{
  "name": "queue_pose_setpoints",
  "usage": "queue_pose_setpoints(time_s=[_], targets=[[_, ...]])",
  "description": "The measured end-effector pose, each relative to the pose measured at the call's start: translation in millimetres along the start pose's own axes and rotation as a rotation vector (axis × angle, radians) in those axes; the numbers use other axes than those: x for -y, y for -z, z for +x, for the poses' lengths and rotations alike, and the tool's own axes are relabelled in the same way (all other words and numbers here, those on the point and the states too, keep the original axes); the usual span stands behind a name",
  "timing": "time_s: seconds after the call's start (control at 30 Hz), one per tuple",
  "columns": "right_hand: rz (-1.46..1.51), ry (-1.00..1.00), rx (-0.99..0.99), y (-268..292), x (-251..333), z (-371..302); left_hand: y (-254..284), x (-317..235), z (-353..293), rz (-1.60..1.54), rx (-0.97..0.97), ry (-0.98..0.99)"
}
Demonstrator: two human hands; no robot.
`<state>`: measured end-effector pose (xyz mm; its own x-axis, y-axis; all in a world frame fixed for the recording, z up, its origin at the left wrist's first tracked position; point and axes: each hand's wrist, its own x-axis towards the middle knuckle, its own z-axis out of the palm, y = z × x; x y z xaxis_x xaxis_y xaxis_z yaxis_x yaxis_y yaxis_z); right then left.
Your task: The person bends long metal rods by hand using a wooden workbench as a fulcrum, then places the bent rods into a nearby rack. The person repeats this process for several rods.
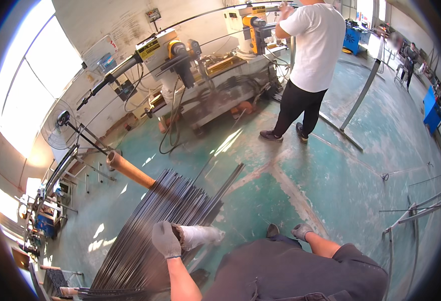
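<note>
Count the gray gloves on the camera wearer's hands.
2: one glove on the left hand, at the left end of the white tube; the other on the right hand, to the right of a dark shoe. Both are in view.

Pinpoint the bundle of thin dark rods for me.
In the head view, the rods lie mostly left of centre in the lower half, beside the left hand and the white cylinder, with the brown tube at their far end.
</note>
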<state>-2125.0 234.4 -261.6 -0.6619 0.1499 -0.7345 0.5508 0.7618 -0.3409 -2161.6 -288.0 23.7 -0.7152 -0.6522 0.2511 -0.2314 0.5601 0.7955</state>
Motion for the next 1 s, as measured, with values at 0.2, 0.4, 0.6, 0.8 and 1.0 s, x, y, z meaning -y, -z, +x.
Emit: queue_pose_setpoints(time_s=[0.2,0.4,0.6,0.8,1.0], targets=[[-0.029,-0.019,0.017,10.5,11.9,-17.2,0.1,-5.9,-1.8,0.033,-0.018,-0.027],[-0.059,-0.009,0.044,23.9,14.6,-27.3,-5.9,-33.1,-7.4,0.036,0.008,0.017],[-0.099,0.067,0.090,22.8,41.3,-18.3,-16.4,206.6,36.9,0.639,-0.505,-0.529],[0.011,-0.001,0.033,10.7,1.0,-19.0,4.5,-45.3,-17.6,-0.005,0.060,0.284],[0.016,-0.020,0.052,17.1,9.5,-38.1,-2.2,10.8,-6.1,0.069,-0.007,0.119]])
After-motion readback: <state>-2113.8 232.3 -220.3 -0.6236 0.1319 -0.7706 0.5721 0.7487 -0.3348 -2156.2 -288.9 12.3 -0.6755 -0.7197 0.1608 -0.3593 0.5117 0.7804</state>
